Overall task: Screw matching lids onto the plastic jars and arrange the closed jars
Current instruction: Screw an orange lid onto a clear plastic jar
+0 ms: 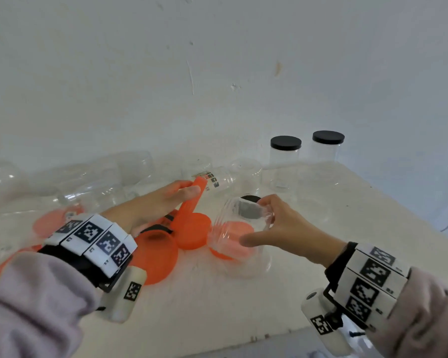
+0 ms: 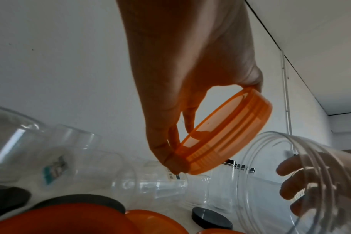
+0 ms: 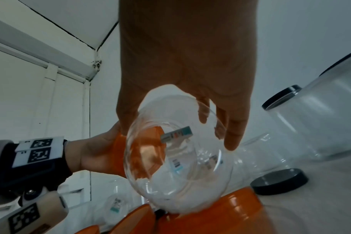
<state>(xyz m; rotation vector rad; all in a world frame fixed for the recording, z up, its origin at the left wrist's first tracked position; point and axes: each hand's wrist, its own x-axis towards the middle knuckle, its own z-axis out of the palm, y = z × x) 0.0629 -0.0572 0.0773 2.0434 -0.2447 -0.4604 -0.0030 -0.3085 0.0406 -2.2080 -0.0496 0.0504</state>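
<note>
While held apart: orange lid [image 2: 226, 134], clear jar [image 1: 239, 236].

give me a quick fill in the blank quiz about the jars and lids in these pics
1. The left hand pinches a lid whose colour is ____.
2. The right hand grips a clear jar that has ____ lid on it.
3. The two closed jars standing at the back of the table wear lids coloured ____.
4. The number of closed jars standing upright at the back is ____.

Missing words: orange; no; black; two
</note>
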